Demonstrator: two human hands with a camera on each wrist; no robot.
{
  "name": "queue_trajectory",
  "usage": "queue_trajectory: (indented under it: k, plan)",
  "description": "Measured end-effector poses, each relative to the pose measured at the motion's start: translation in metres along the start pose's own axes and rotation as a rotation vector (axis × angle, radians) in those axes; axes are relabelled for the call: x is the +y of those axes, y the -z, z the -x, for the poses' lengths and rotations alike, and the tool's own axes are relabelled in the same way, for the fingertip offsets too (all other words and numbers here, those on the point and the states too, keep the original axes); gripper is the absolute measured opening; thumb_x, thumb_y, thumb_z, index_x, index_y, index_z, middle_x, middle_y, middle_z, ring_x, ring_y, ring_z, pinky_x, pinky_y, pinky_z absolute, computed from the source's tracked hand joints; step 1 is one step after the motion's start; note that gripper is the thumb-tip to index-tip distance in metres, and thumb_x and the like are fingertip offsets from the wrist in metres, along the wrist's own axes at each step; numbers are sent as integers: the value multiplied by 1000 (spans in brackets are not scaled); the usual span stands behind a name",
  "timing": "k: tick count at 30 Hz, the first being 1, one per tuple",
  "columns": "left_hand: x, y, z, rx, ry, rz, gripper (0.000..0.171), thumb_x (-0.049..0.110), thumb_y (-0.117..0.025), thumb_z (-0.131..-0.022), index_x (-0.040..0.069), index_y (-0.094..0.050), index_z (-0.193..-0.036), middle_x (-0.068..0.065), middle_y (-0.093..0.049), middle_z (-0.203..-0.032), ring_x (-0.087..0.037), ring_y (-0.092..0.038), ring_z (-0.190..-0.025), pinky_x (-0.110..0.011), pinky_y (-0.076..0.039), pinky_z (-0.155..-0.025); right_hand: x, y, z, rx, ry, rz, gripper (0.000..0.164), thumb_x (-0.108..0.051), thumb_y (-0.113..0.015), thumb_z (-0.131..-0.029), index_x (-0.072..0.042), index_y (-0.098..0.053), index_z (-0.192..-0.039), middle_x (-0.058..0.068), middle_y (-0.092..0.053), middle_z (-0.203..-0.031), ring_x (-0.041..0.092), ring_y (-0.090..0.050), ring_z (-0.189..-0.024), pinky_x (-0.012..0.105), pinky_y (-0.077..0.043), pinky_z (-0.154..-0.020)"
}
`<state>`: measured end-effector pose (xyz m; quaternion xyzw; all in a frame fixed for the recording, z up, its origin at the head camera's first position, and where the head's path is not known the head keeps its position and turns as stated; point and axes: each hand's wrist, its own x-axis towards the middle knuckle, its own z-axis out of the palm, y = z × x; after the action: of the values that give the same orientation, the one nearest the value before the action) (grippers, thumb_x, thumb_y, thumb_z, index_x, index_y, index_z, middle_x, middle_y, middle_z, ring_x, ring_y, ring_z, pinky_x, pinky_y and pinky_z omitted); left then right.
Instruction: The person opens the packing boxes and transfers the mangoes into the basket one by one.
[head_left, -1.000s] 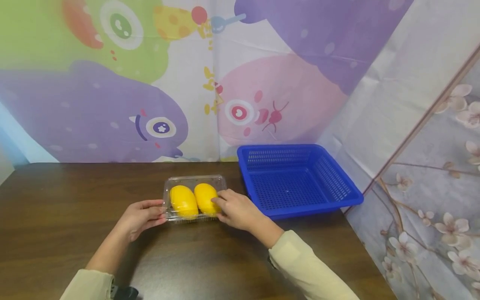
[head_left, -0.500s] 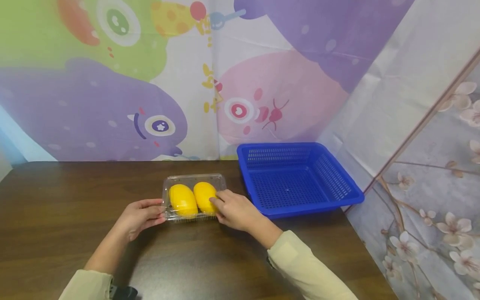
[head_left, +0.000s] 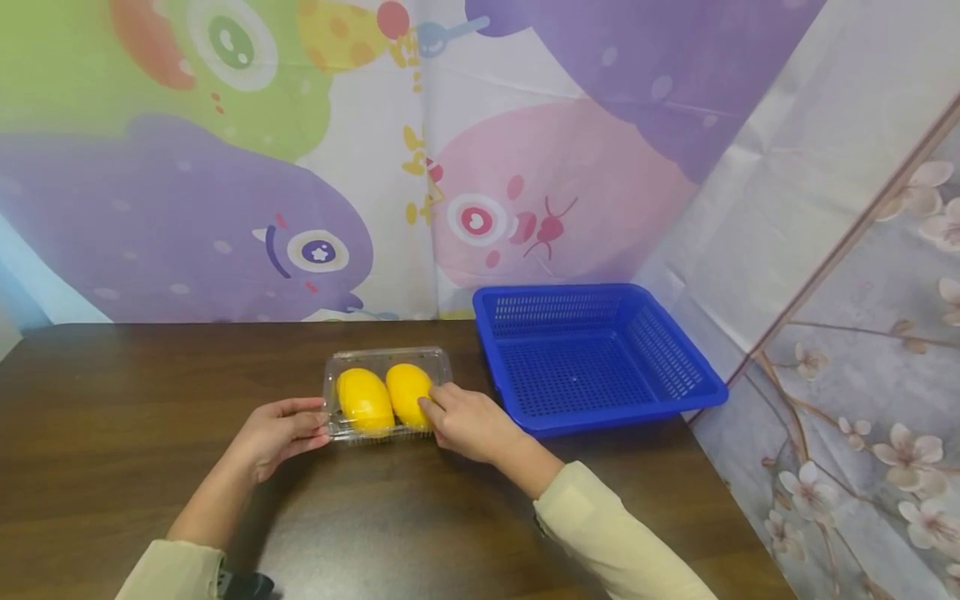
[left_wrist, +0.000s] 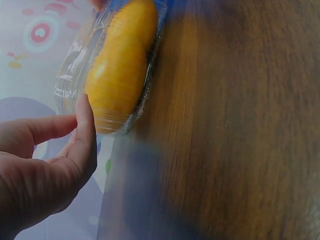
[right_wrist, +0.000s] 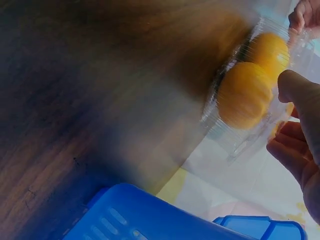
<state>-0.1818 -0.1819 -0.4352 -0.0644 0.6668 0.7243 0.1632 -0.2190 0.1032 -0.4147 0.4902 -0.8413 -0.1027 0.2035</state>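
A clear plastic box (head_left: 382, 361) sits on the brown table. Inside it, two smooth yellow mangoes (head_left: 365, 402) lie side by side. At the box's left end, my left hand (head_left: 279, 435) pinches the plastic between thumb and fingers, with the tips meeting there in the left wrist view. My right hand (head_left: 476, 423) grips the right end of the box, its fingertips overlapping the edge of the right mango (head_left: 408, 392). From the right wrist, the thumb (right_wrist: 300, 90) shows at the box's near side and the other fingers curl past its end. Whether a lid covers the mangoes, I cannot tell.
A blue perforated basket (head_left: 577, 379) stands right of the box, close to my right hand. Behind the table (head_left: 150, 467) hangs a cartoon-printed cloth (head_left: 390, 275). A flower-patterned panel (head_left: 862, 433) rises along the right side.
Both hands keep their places at the ends of the box. The whole head view has shifted very slightly; the mangoes, box and basket stay as they were.
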Motion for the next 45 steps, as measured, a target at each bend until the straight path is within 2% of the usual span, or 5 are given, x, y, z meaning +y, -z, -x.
queue_trajectory:
  k: [5, 14, 28, 39, 45]
  plan:
    - [0, 0, 1, 1, -1, 3, 55, 4, -54, -92, -16, -28, -136, 2, -62, -86, -8, -62, -76, -26, -57, -77, -2, -2, 1, 10, 26, 66, 41, -26, -69, -81, -9, -62, -118, 0, -62, -98, 12, -57, -87, 17, -53, -71]
    - [0, 0, 0, 0, 2, -1, 57, 6, -56, -92, -16, -28, -136, 3, -62, -84, -7, -62, -75, -26, -57, -77, -1, -9, 2, 108, 64, 117, 33, -24, -66, -81, -9, -64, -110, 0, -63, -94, 11, -59, -83, 17, -53, -69]
    - [2, 1, 0, 1, 12, 12, 58, 7, -57, -92, -16, -28, -137, 3, -63, -85, -8, -63, -75, -26, -58, -76, 0, -12, 3, 135, 44, 58, 31, -24, -65, -83, -10, -65, -111, 0, -65, -99, 11, -60, -89, 18, -54, -76]
    - [2, 4, 1, -12, 13, -9, 59, 7, -57, -92, -15, -27, -137, 2, -61, -88, -8, -63, -77, -28, -57, -79, 2, -7, 5, 180, 3, -64, 34, -21, -64, -83, -8, -64, -115, 3, -63, -103, 14, -58, -92, 20, -53, -80]
    - [0, 9, 1, 4, -61, -40, 62, 7, -58, -91, -15, -25, -139, 3, -63, -94, -7, -64, -81, -30, -56, -82, 3, 0, 9, 152, -84, -109, 41, -19, -67, -83, -9, -59, -122, 9, -61, -115, 20, -58, -106, 26, -52, -90]
